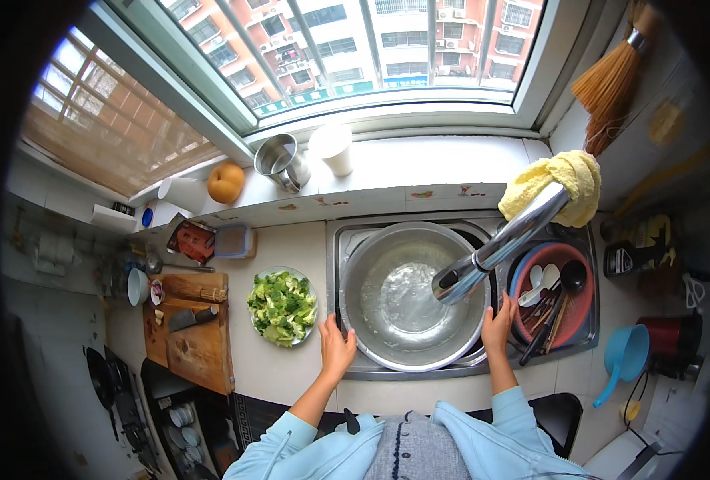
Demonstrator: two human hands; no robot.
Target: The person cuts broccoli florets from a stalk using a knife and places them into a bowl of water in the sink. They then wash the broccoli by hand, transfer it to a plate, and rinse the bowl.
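Observation:
A large metal basin (355, 288) sits in the sink (337, 240), with clear water (418, 300) rippling in it. Over the basin hangs the chrome faucet (505, 234), its spout pointing down at the water. My left hand (337, 348) is beside the basin's front left rim, fingers apart, holding nothing. At the right rim, my right hand (498, 324) has its fingers spread and holds nothing; its thumb is close to the rim, and I cannot tell if it touches. A plate of cut broccoli (282, 307) stands on the counter to the left of the basin.
On the left, a cleaver (192, 318) lies on a wooden cutting board (196, 357). A red colander (580, 321) with ladles, spoons and chopsticks fills the right sink. Beyond it are a blue dipper (625, 354) and a yellow cloth (580, 171) behind the faucet. A metal cup (280, 162) stands on the windowsill.

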